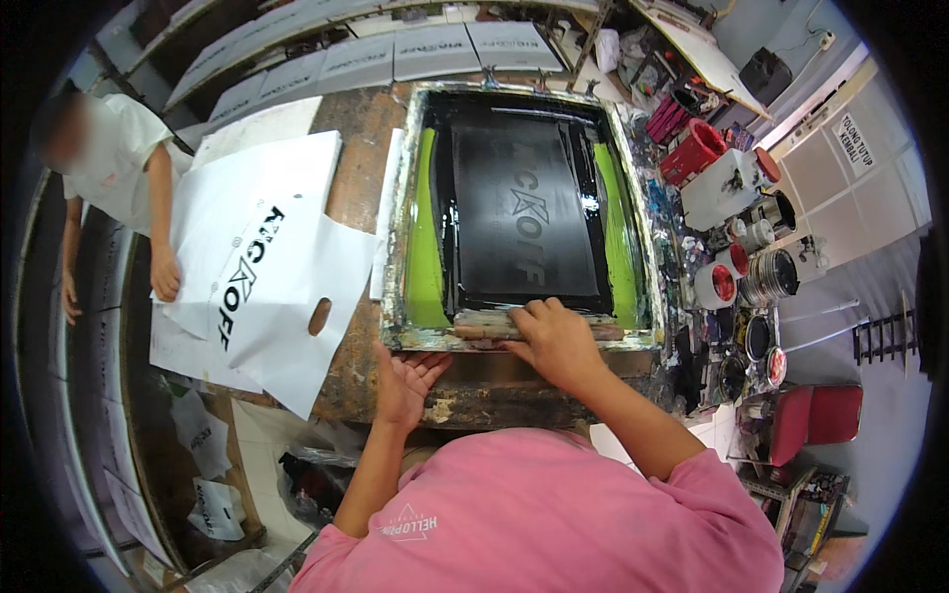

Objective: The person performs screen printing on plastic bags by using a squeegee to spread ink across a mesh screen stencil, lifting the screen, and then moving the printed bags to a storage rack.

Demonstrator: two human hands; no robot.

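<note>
A screen printing frame (647, 229) with a paint-spattered rim lies on the table before me. Black ink coats its mesh (494, 188), with green strips along both sides. At the near end rests a squeegee (479, 333) with a long wooden handle, lying crosswise. My right hand (559, 346) is closed over the squeegee's right half. Palm up and fingers stretched, my left hand (407, 387) is just below the frame's near left corner; whether it touches the rim I cannot tell. A dark printed design shows through the mesh.
Left of the frame, white printed bags (287, 257) are piled, and a co-worker's hand (165, 273) rests on them. Ink cans (771, 272) and tubs crowd the right side. Racks of printed sheets (356, 64) stand behind and left. A red chair (791, 425) is at right.
</note>
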